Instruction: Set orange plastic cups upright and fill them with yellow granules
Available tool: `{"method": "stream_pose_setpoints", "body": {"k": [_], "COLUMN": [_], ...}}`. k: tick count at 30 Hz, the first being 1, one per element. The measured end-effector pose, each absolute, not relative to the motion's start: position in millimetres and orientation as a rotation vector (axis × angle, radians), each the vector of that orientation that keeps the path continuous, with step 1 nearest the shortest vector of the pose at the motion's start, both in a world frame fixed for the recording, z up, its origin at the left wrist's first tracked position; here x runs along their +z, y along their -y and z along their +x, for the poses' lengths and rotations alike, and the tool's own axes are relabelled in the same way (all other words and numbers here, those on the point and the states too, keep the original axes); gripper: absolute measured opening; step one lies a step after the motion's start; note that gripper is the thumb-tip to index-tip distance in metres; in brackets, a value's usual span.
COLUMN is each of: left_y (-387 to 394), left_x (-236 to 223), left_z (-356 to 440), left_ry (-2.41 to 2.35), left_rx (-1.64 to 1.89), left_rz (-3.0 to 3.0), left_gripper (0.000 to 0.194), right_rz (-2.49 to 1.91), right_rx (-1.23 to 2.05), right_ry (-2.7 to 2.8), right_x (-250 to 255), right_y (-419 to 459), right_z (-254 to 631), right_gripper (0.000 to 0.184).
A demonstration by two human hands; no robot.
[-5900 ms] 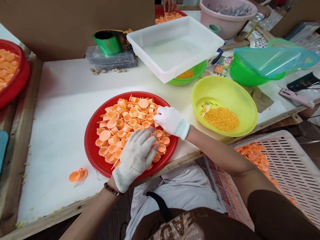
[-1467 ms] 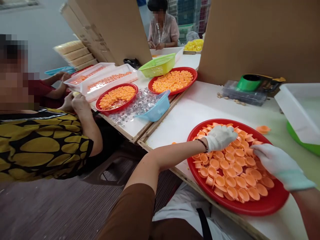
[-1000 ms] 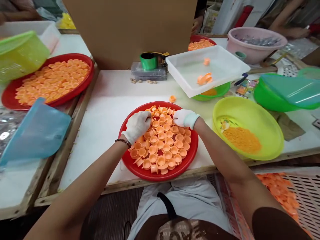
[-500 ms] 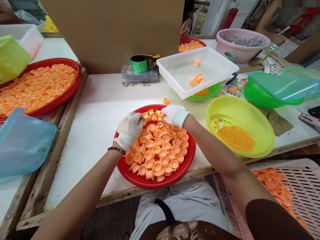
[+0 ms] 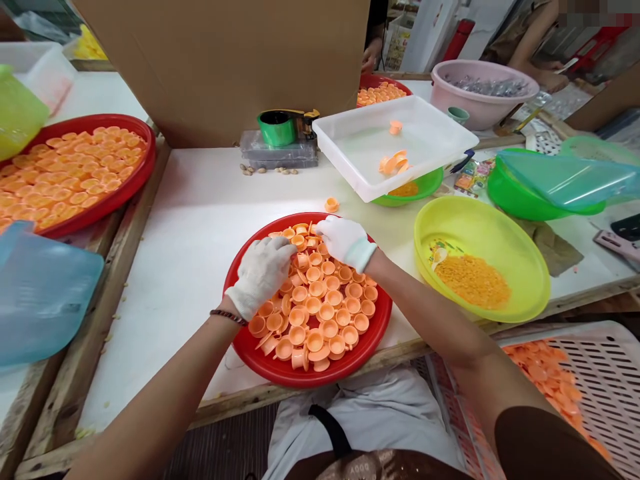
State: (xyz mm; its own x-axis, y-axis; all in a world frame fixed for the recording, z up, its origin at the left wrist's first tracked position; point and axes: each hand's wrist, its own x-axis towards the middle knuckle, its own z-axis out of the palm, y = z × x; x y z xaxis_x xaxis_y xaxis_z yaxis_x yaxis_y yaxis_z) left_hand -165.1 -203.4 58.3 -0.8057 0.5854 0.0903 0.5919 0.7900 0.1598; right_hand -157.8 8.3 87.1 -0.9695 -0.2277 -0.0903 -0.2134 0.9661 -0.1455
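A round red tray at the table's front edge holds many small orange plastic cups, most with their round openings up, some tipped on their sides. My left hand, in a white glove, lies over the tray's left side with its fingers curled down among the cups; what they hold, if anything, is hidden. At the far rim, my gloved right hand has its fingertips pinched together at an orange cup. One loose orange cup sits on the table just beyond the tray.
A white bin with a few orange pieces rests partly over a green bowl. To the right stands a yellow basin of small orange-yellow bits. Another red tray of orange cups is at left. Cardboard rises behind.
The cups between my hands at the far side of the tray lie more spread out. My left hand has turned slightly over the cups, and my right hand has shifted a little left and nearer.
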Motion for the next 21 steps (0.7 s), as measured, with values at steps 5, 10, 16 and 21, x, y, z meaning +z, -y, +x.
{"method": "stream_pose_setpoints", "body": {"k": [5,10,16,21], "left_y": [243.0,238.2,211.5,212.8], "left_x": [55.0,58.4,69.7,61.9], "left_z": [-146.4,-156.9,-201.3,-197.7], "left_ry": [2.768,2.823,2.985,2.952], "left_rx": [-0.720,-0.706,-0.369,-0.419], "left_rz": [-0.495,-0.409,-0.671,-0.656], "left_gripper": [0.032,0.034,0.031,0.034], "right_rz": [-0.846,-0.929,-0.568,0.044], "right_rx": [-0.308,-0.485,-0.795,-0.285], "right_ry": [-2.985,-3.036,-3.384,-3.655], "right_x": [70.1,53.4,89.7,147.1], "right_y": [-1.5,-9.2,-35.7,-69.4], "right_z": [-142.9,-138.7,-145.4,-183.3], "right_gripper": [0.026,0.017,0.020,0.024]}}
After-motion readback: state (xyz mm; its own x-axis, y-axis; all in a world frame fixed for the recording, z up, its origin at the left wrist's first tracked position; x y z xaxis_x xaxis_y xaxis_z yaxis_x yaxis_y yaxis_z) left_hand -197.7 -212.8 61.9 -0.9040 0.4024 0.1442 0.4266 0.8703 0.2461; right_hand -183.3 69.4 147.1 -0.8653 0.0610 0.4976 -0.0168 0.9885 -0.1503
